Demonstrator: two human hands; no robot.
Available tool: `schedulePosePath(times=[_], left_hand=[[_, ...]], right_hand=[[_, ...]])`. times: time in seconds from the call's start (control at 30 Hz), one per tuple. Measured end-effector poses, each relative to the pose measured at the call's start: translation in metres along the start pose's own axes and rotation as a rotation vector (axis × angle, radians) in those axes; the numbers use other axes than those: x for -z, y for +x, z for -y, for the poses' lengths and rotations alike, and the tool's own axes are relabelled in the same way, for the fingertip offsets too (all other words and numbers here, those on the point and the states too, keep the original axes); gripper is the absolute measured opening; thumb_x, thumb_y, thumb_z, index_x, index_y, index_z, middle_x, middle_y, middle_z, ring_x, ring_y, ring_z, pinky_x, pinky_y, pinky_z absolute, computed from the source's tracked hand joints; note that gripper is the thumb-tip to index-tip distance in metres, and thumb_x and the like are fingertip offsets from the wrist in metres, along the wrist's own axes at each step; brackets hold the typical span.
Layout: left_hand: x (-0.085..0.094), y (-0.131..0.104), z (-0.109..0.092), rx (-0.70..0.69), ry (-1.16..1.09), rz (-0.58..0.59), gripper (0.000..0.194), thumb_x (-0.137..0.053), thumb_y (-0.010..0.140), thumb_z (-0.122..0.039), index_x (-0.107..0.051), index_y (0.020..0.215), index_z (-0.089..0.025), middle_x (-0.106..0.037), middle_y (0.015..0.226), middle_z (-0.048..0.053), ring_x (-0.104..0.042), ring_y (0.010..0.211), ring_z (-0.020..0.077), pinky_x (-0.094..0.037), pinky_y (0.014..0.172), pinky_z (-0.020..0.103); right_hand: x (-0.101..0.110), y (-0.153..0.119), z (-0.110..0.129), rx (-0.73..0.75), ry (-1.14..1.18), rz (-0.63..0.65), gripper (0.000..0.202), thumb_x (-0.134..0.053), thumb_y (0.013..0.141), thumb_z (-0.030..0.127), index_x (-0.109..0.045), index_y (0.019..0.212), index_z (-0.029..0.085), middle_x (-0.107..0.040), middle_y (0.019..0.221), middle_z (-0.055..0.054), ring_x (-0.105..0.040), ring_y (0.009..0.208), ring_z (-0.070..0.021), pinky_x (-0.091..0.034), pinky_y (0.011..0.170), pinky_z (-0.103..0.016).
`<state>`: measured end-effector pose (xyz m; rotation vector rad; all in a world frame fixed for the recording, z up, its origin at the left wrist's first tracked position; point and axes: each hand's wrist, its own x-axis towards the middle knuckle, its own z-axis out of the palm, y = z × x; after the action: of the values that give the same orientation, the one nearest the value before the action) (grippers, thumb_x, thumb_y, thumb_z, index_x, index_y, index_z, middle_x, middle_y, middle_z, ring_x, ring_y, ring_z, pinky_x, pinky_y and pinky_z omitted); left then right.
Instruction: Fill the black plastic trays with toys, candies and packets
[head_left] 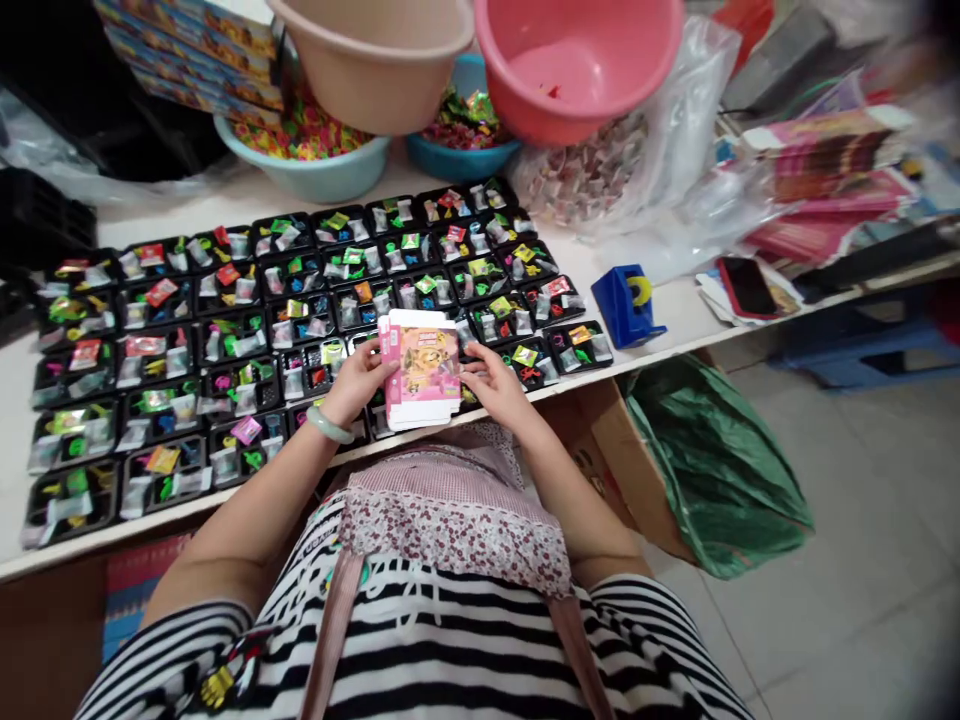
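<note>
A pink and yellow printed carton with white end flaps spread out is held up in front of me, above the table's front edge. My left hand grips its left side, thumb on the printed face. On the opposite side my right hand has its fingers at the carton's right edge, thumb and fingertips touching it. Under and around the carton lie rows of black plastic trays, filled with small wrapped sweets, little packets and coloured plastic toys. The carton hides some of the trays.
Behind the trays stand a beige basin, a pink basin and light blue basins of small packets. A blue tape dispenser and a phone are to the right. A green bag lines a box below.
</note>
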<state>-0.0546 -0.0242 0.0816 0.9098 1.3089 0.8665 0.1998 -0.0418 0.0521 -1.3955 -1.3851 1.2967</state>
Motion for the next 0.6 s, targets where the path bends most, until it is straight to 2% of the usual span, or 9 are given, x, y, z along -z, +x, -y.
schedulePosePath(times=[0.13,0.27,0.33,0.47,0.6], left_hand=[[0.003,-0.004,-0.014,-0.002,0.247,-0.018,0.065,-0.077,0.075,-0.045,-0.053,0.129,-0.017,-0.075,0.109,0.011,-0.072,0.093,0.0248,-0.059,0.084,0.038],[0.004,0.001,-0.028,-0.078,0.84,-0.027,0.068,-0.061,0.087,-0.054,-0.051,0.14,-0.013,-0.072,0.102,0.011,-0.07,0.088,0.0285,-0.054,0.074,0.036],[0.002,0.001,-0.034,-0.099,1.054,-0.073,0.065,-0.056,0.088,-0.055,-0.053,0.137,-0.013,-0.071,0.096,0.011,-0.07,0.086,0.0307,-0.053,0.072,0.036],[0.002,-0.001,-0.043,-0.105,1.188,-0.072,0.057,-0.051,0.085,-0.062,-0.055,0.125,-0.02,-0.071,0.088,0.006,-0.072,0.08,0.031,-0.052,0.068,0.034],[0.006,-0.001,-0.057,-0.13,1.16,-0.137,0.05,-0.047,0.08,-0.068,-0.056,0.107,-0.028,-0.07,0.084,0.003,-0.07,0.074,0.0296,-0.052,0.064,0.036]], right_hand=[[0.0,0.0,0.005,0.001,0.049,-0.027,0.039,-0.071,0.086,0.029,-0.068,0.124,0.024,-0.065,0.133,-0.01,-0.069,0.103,-0.0191,-0.06,0.092,-0.038],[0.013,0.004,0.009,0.034,0.08,-0.06,0.026,-0.072,0.087,0.026,-0.072,0.113,0.025,-0.068,0.122,-0.005,-0.068,0.1,-0.0164,-0.058,0.092,-0.034],[0.021,0.003,0.01,0.048,0.105,-0.089,0.023,-0.072,0.088,0.026,-0.073,0.11,0.025,-0.068,0.121,-0.004,-0.067,0.1,-0.0155,-0.058,0.09,-0.032],[0.035,-0.004,0.007,0.056,0.178,-0.168,0.021,-0.073,0.087,0.025,-0.074,0.107,0.024,-0.07,0.118,-0.004,-0.067,0.097,-0.0148,-0.057,0.087,-0.03],[0.064,-0.011,0.001,0.02,0.295,-0.237,0.023,-0.074,0.086,0.029,-0.074,0.109,0.025,-0.074,0.098,-0.001,-0.068,0.084,-0.0143,-0.057,0.078,-0.028]])
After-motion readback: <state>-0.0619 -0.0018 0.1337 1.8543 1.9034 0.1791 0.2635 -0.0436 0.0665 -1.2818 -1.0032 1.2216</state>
